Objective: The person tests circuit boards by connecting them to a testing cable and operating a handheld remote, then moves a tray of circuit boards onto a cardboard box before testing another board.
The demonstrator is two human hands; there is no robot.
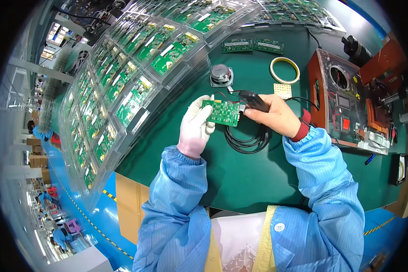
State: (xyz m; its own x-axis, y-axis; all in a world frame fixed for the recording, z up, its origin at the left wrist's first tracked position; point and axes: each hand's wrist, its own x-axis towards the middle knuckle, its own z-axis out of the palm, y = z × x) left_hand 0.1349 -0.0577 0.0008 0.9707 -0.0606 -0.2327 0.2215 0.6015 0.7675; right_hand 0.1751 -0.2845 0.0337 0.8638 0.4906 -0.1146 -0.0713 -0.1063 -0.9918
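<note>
My left hand (196, 122), in a white glove, holds a green circuit board (223, 113) by its left end. My bare right hand (276, 114) is closed around a black handheld device (254, 100) at the board's right end, where a small white connector (241, 109) shows. Thin red and black wires run behind the board toward a round speaker (221, 75). Beneath the board and my right hand lies a coiled black cable (247, 141) on the green mat (240, 181).
Stacked clear trays (167, 77) of circuit boards fill the left. Two boards (237, 46) lie at the back, near a yellow tape roll (284, 70) and a dotted sticker sheet (282, 91). A red-brown test box (335, 99) stands right. People (61, 236) are far left.
</note>
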